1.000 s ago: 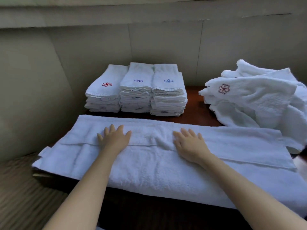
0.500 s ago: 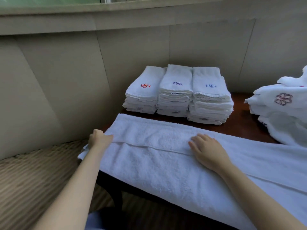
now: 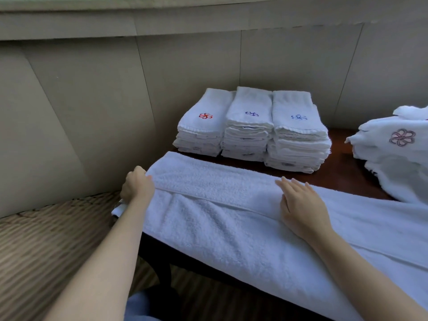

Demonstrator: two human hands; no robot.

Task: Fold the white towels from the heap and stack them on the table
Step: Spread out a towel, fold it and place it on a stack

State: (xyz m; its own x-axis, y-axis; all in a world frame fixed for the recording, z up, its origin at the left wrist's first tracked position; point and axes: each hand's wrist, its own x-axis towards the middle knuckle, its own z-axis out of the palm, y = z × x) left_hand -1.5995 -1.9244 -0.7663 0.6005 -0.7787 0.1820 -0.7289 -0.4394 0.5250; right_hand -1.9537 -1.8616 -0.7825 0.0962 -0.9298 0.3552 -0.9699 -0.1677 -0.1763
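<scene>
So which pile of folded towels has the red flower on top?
The left-hand stack of folded white towels, nearest the beige wall. Its top towel carries a red flower emblem; the middle stack and right-hand stack show blue ones.

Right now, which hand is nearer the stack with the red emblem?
Left. The left hand grips the towel's end just below that stack; the right hand lies farther right.

Three folded stacks (image 3: 252, 126) behind long towel (image 3: 231, 218), heap (image 3: 398, 156) at right, all on table (image 3: 345, 179)
</scene>
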